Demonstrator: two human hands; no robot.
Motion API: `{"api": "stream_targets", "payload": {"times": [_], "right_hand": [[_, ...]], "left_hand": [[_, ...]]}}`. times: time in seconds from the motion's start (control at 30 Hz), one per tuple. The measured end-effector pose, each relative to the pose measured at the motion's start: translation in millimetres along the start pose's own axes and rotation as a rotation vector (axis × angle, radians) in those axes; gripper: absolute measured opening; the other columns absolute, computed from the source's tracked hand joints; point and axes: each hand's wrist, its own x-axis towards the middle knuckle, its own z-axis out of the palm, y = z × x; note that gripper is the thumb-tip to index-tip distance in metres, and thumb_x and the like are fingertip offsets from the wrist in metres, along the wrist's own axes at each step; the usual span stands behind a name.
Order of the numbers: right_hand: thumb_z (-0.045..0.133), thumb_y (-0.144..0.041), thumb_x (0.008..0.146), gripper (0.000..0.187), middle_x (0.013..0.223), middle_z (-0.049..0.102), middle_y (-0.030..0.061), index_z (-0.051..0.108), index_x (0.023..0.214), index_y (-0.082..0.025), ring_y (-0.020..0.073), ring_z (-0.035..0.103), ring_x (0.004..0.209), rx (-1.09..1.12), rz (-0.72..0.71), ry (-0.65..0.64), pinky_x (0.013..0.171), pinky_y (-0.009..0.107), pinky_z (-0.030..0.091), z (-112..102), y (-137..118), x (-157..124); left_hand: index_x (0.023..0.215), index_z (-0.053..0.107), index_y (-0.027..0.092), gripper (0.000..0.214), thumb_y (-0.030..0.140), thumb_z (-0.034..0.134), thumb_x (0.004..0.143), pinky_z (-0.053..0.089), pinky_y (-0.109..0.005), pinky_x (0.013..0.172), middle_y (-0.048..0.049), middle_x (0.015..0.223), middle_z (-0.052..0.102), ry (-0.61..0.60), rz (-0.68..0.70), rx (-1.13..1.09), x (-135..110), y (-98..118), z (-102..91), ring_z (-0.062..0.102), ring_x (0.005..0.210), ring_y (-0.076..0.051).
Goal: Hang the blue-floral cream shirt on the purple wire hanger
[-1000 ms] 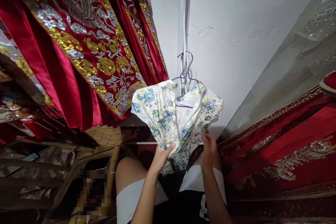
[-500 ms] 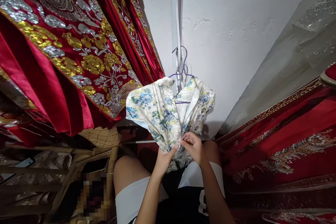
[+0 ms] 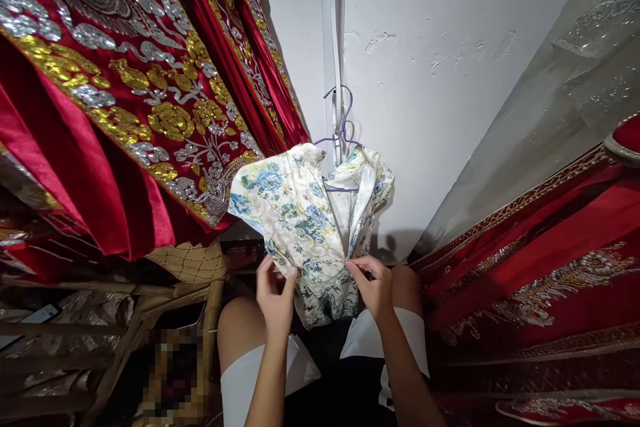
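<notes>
A white short-sleeved blouse [image 3: 300,213] with blue and yellow flowers hangs from a thin purple hanger [image 3: 344,123], its neck opening spread in a V. My right hand [image 3: 373,283] pinches the blouse's front edge at the bottom of that V. At the left side of the garment, my left hand [image 3: 276,290] has its fingers curled around the side edge, thumb lying on the front of the fabric. The fingertips of the left hand are partly hidden by the cloth. Below, the blouse's lower part bunches between my knees.
The hanger hooks on a white strap [image 3: 333,33] against a pale wall [image 3: 420,127]. Red embroidered garments [image 3: 170,120] hang on the left, and more red cloth [image 3: 540,280] on the right. A bamboo rack [image 3: 215,300] stands at lower left.
My left hand has moved left from the lower front of the blouse to its side edge. The right hand keeps its pinch on the front, and the blouse has shifted slightly left.
</notes>
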Motion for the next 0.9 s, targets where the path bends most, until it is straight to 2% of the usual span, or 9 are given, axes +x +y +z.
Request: {"api": "stream_targets", "payload": {"times": [0.07, 0.1, 0.23, 0.33, 0.43, 0.6, 0.7, 0.8, 0.9], "right_hand": [[0.073, -0.038, 0.084, 0.023, 0.061, 0.068, 0.0041, 0.075, 0.071, -0.019, 0.0184, 0.059, 0.055, -0.014, -0.036, 0.004, 0.053, 0.030, 0.046, 1.9, -2.4, -0.9], [0.073, -0.036, 0.084, 0.022, 0.061, 0.068, 0.0038, 0.074, 0.070, -0.019, 0.0180, 0.059, 0.054, -0.013, -0.062, -0.009, 0.053, 0.030, 0.046, 3.1, -4.2, -2.0], [0.069, -0.029, 0.090, 0.019, 0.064, 0.068, 0.0030, 0.074, 0.074, -0.020, 0.0168, 0.060, 0.058, -0.027, -0.247, -0.092, 0.055, 0.029, 0.047, 8.2, -14.8, -6.1], [0.066, -0.023, 0.093, 0.017, 0.068, 0.069, 0.0030, 0.071, 0.077, -0.021, 0.0176, 0.062, 0.065, -0.114, -0.504, -0.208, 0.061, 0.031, 0.048, 8.4, -25.5, 10.2], [0.062, -0.021, 0.097, 0.026, 0.063, 0.064, 0.0019, 0.065, 0.071, -0.022, 0.0163, 0.057, 0.060, -0.230, -0.815, -0.273, 0.055, 0.030, 0.043, 2.5, -43.9, 62.3], [0.061, -0.023, 0.097, 0.029, 0.065, 0.058, 0.0012, 0.056, 0.068, -0.022, 0.0163, 0.052, 0.062, -0.386, -0.957, -0.049, 0.058, 0.030, 0.041, -10.6, -98.7, 177.8], [0.061, -0.024, 0.097, 0.027, 0.067, 0.058, 0.0012, 0.055, 0.071, -0.022, 0.0168, 0.053, 0.065, -0.379, -1.017, 0.049, 0.060, 0.030, 0.039, -12.8, -124.6, 204.9], [0.060, -0.023, 0.097, 0.022, 0.071, 0.061, 0.0015, 0.059, 0.076, -0.021, 0.0158, 0.055, 0.064, -0.359, -1.032, -0.023, 0.058, 0.029, 0.039, -14.2, -128.9, 195.0], [0.059, -0.020, 0.098, 0.018, 0.075, 0.066, 0.0027, 0.064, 0.081, -0.020, 0.0154, 0.059, 0.068, -0.368, -1.042, -0.126, 0.060, 0.029, 0.042, -17.9, -120.6, 176.1]], "left_hand": [[0.115, 0.058, 0.023, 0.043, 0.045, 0.075, 0.083, 0.047, -0.041, 0.104, -0.0129, 0.132, 0.058, 0.207, 0.177, 0.024, -11.6, -0.9, 11.1, 0.056, 0.125, -0.029], [0.112, 0.059, 0.023, 0.037, 0.042, 0.074, 0.084, 0.046, -0.041, 0.104, -0.0124, 0.129, 0.058, 0.174, 0.227, 0.031, -18.5, -0.2, 18.7, 0.056, 0.124, -0.029], [0.103, 0.063, 0.024, 0.020, 0.037, 0.068, 0.089, 0.046, -0.040, 0.103, -0.0102, 0.114, 0.061, -0.246, 0.247, -0.022, -39.5, 6.9, 49.9, 0.059, 0.114, -0.027], [0.096, 0.064, 0.024, 0.015, 0.039, 0.061, 0.094, 0.049, -0.034, 0.089, -0.0059, 0.097, 0.061, -0.282, 0.193, -0.121, -41.3, 10.1, 62.5, 0.061, 0.095, -0.023], [0.081, 0.061, 0.022, 0.022, 0.039, 0.063, 0.093, 0.046, -0.028, 0.072, -0.0012, 0.079, 0.055, -0.287, 0.189, -0.138, -39.3, 8.5, 66.0, 0.055, 0.076, -0.018], [0.075, 0.058, 0.019, 0.022, 0.028, 0.063, 0.094, 0.042, -0.026, 0.067, 0.0000, 0.074, 0.053, -0.388, 0.277, -0.060, -55.7, 3.0, 70.8, 0.053, 0.072, -0.016], [0.074, 0.056, 0.019, 0.022, 0.024, 0.061, 0.095, 0.044, -0.025, 0.067, -0.0009, 0.074, 0.057, -0.479, 0.321, -0.011, -64.0, 5.4, 71.8, 0.056, 0.072, -0.016], [0.081, 0.059, 0.019, 0.014, 0.022, 0.063, 0.094, 0.048, -0.026, 0.071, -0.0021, 0.079, 0.061, -0.521, 0.407, 0.031, -47.4, 23.3, 68.8, 0.060, 0.076, -0.016], [0.105, 0.065, 0.020, 0.010, 0.022, 0.062, 0.095, 0.052, -0.030, 0.080, -0.0057, 0.093, 0.068, -0.468, 0.586, 0.014, -1.6, 64.2, 68.6, 0.064, 0.087, -0.018]]}}
